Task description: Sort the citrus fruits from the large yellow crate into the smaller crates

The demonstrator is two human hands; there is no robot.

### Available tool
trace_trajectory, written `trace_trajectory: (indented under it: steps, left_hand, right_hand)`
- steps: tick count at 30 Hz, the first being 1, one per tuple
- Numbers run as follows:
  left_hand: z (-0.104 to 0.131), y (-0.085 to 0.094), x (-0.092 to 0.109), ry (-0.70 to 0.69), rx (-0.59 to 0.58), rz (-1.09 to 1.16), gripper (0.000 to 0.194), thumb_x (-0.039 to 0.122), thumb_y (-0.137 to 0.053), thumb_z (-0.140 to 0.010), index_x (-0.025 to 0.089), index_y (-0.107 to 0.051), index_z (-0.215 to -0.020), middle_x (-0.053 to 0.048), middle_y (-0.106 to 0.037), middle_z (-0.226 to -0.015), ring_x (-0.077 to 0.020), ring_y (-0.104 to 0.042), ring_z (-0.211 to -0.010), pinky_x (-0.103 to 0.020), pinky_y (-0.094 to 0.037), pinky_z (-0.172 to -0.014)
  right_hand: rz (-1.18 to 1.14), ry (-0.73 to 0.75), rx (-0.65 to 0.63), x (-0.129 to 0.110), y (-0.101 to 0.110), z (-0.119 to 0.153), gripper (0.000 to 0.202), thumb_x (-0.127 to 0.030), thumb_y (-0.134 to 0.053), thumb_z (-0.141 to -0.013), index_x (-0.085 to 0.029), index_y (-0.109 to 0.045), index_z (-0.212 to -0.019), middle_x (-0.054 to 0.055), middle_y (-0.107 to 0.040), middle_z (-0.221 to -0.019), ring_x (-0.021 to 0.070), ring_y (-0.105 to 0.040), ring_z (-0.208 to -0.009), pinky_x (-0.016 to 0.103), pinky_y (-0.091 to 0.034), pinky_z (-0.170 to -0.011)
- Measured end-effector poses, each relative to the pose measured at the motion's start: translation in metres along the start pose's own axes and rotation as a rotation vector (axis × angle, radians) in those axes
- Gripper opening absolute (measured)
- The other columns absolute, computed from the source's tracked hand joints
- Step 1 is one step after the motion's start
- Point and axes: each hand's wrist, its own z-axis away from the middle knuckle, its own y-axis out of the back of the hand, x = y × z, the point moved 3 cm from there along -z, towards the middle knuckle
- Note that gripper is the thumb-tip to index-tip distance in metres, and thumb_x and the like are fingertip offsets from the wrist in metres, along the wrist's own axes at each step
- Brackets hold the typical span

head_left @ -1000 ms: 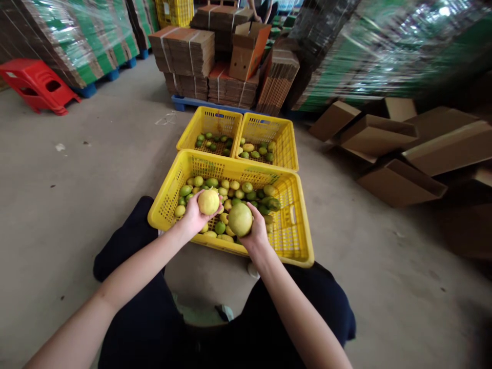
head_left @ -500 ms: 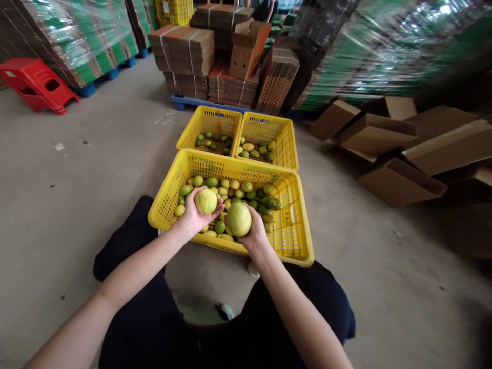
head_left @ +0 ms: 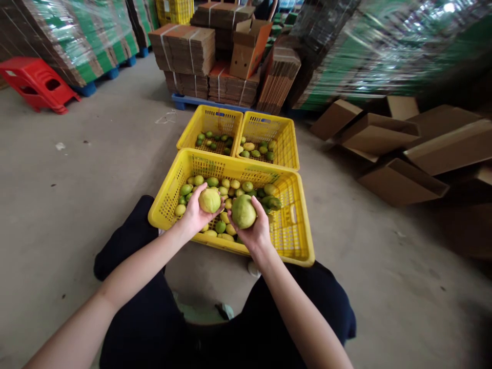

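My left hand (head_left: 195, 214) cups a yellow-green lemon (head_left: 209, 200), its fingers curled round the fruit from below. In my right hand (head_left: 257, 230) sits a larger, greener lemon (head_left: 243, 211), with the thumb along its right side. Both hands are held over a large yellow plastic crate (head_left: 303, 225), close to each other but apart. Inside that crate lie many loose green and yellow lemons (head_left: 235, 184). My forearms hide part of its near rim.
Beyond stand two smaller yellow crates, the left one (head_left: 184, 132) with green fruit, the right one (head_left: 290, 143) with mixed fruit. Flattened cartons (head_left: 182, 48) are stacked on a blue pallet (head_left: 179, 102). Open cardboard boxes (head_left: 378, 133) lie at right, a red stool (head_left: 36, 84) at far left.
My right hand has turned and risen slightly, so the greener lemon sits higher and more of the palm shows beneath it. The left hand's lemon has shifted slightly right.
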Motion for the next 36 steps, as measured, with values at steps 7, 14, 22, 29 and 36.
trace_trajectory:
  steps: [7, 14, 22, 29, 36]
  left_hand:
    - [0.005, -0.004, 0.003, -0.020, -0.086, 0.021, 0.020, 0.022, -0.054, -0.092, 0.010, -0.064, -0.106, -0.011, -0.072, -0.082, -0.0206, -0.073, -0.076, -0.029, -0.064, -0.068]
    - [0.001, 0.001, -0.001, 0.142, -0.054, -0.028, 0.051, 0.047, -0.045, -0.100, 0.004, -0.063, -0.119, -0.014, -0.073, -0.078, -0.0156, -0.066, -0.053, -0.023, -0.058, -0.047]
    - [-0.005, 0.007, -0.005, 0.193, 0.001, -0.119, 0.056, 0.056, -0.048, -0.098, 0.004, -0.066, -0.111, -0.009, -0.067, -0.064, -0.0134, -0.055, -0.039, -0.024, -0.050, -0.038]
    - [-0.005, 0.007, -0.007, 0.253, -0.036, -0.136, 0.055, 0.058, -0.048, -0.097, 0.008, -0.068, -0.109, -0.010, -0.069, -0.070, -0.0128, -0.054, -0.040, -0.024, -0.050, -0.040]
    - [-0.006, 0.007, -0.005, 0.265, -0.036, -0.200, 0.066, 0.063, -0.036, -0.099, 0.006, -0.068, -0.108, -0.010, -0.067, -0.064, -0.0132, -0.051, -0.038, -0.024, -0.047, -0.038]
  right_hand:
    - [0.085, -0.195, 0.021, 0.007, 0.017, -0.016, 0.031, -0.044, -0.053, -0.092, -0.016, -0.067, -0.092, 0.010, -0.073, -0.067, 0.0210, -0.068, -0.053, 0.029, -0.057, -0.044]
    - [0.195, -0.217, 0.036, 0.007, 0.013, -0.015, 0.038, -0.045, -0.041, -0.098, -0.016, -0.066, -0.099, 0.010, -0.073, -0.065, 0.0197, -0.063, -0.043, 0.027, -0.052, -0.036]
    - [0.095, -0.145, 0.007, 0.001, 0.003, -0.004, 0.026, -0.034, -0.052, -0.092, -0.014, -0.067, -0.100, 0.007, -0.072, -0.065, 0.0168, -0.065, -0.049, 0.024, -0.059, -0.045]
    - [0.091, -0.207, -0.003, 0.005, 0.012, -0.013, 0.033, -0.041, -0.057, -0.092, -0.012, -0.067, -0.105, 0.009, -0.074, -0.068, 0.0166, -0.065, -0.046, 0.024, -0.058, -0.041]
    - [0.177, -0.271, -0.036, 0.008, 0.016, -0.017, 0.053, -0.059, -0.049, -0.093, -0.010, -0.068, -0.102, 0.013, -0.073, -0.065, 0.0183, -0.064, -0.042, 0.026, -0.054, -0.037]
